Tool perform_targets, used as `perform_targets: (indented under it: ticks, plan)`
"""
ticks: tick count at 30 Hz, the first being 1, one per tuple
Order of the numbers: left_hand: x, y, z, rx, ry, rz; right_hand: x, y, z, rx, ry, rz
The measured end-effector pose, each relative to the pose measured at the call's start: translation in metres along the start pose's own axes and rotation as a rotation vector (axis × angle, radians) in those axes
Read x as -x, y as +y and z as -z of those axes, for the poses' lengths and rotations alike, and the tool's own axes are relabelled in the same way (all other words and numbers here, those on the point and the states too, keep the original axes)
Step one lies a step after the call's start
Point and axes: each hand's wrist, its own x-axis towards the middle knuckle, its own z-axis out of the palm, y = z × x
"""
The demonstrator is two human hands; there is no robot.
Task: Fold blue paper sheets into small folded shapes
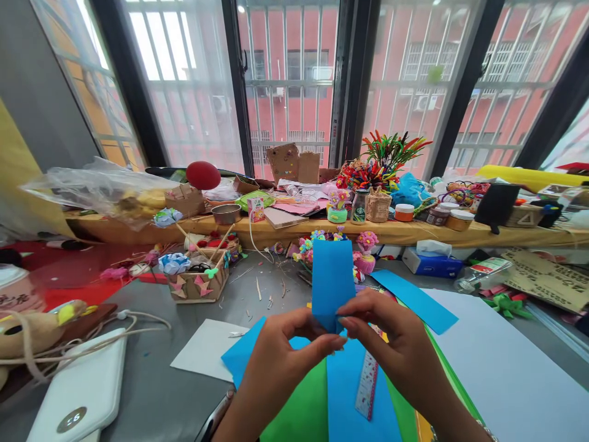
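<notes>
Raised above the table is a strip of blue paper [332, 276], its lower end pinched between the fingers of both hands. My left hand [294, 353] grips the strip's bottom edge from the left, thumb in front. From the right, my right hand [384, 322] pinches the same end near its corner, where the paper seems bent or folded. Beneath the hands lie more blue paper [343, 393], a green sheet [297, 408] and a patterned ruler [368, 387]. Another blue strip [416, 301] rests to the right on a large white sheet [501, 356].
On the left are a white power bank [83, 387] with a cable, a white card [207, 350] and a decorated cardboard box [197, 285]. A blue tissue pack [432, 263] and clear plastic bottle [485, 273] sit at right. Craft items crowd the ledge [276, 235].
</notes>
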Motion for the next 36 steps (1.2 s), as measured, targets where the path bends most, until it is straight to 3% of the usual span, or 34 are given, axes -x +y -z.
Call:
perform_targets:
  ticks: [5, 11, 14, 18, 36]
  plan:
    - [-0.0012, -0.0053, -0.0029, 0.204, -0.057, 0.072, 0.0016, -0.0012, -0.0027, -0.038, 0.006, -0.073]
    - [-0.0035, -0.0045, -0.0039, 0.365, -0.068, 0.091, 0.0024, -0.0021, -0.0068, -0.284, 0.102, -0.26]
    - [-0.0035, -0.0025, -0.0042, 0.395, -0.072, 0.109, 0.0001, -0.0009, -0.0061, -0.284, 0.042, -0.32]
    - [-0.0033, -0.0034, -0.0052, 0.43, -0.1, 0.111, -0.0017, -0.0003, -0.0044, -0.181, -0.056, -0.314]
    - [-0.0041, -0.0078, -0.0072, 0.458, -0.135, 0.099, -0.0003, -0.0033, -0.0061, -0.157, 0.001, -0.331]
